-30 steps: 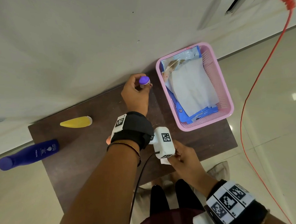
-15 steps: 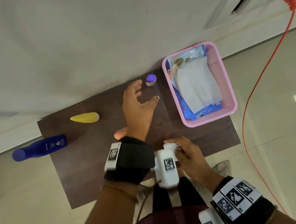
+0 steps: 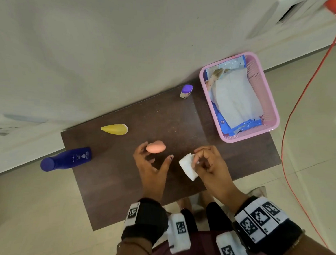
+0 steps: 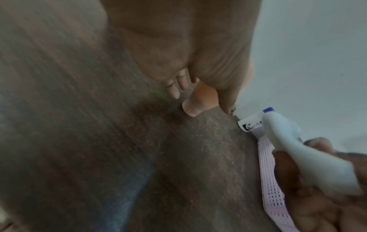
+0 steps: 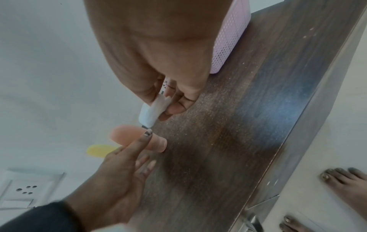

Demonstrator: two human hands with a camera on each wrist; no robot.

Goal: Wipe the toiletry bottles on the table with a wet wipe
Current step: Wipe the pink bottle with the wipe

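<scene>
Four bottles are on the dark table (image 3: 113, 192). A peach bottle (image 3: 156, 146) lies in the middle, and a yellow one (image 3: 114, 129) lies behind it to the left. A blue Nivea bottle (image 3: 66, 159) overhangs the left edge. A small white bottle with a purple cap (image 3: 186, 91) stands at the back. My left hand (image 3: 155, 156) is open, with fingers and thumb spread just in front of the peach bottle (image 4: 200, 98). I cannot tell if they touch it. My right hand (image 3: 197, 161) pinches a folded white wipe (image 3: 187, 166) (image 5: 152, 109) beside the left thumb.
A pink basket (image 3: 269, 104) with a wet-wipe pack (image 3: 235, 97) sits at the table's back right. A wall runs along the far edge. An orange cable (image 3: 289, 116) trails on the floor at right. Bare feet (image 5: 341, 177) stand under the near edge.
My left hand set the purple-capped bottle down at the back, let go and drew back to the peach bottle. My right hand rose over the table with the wipe.
</scene>
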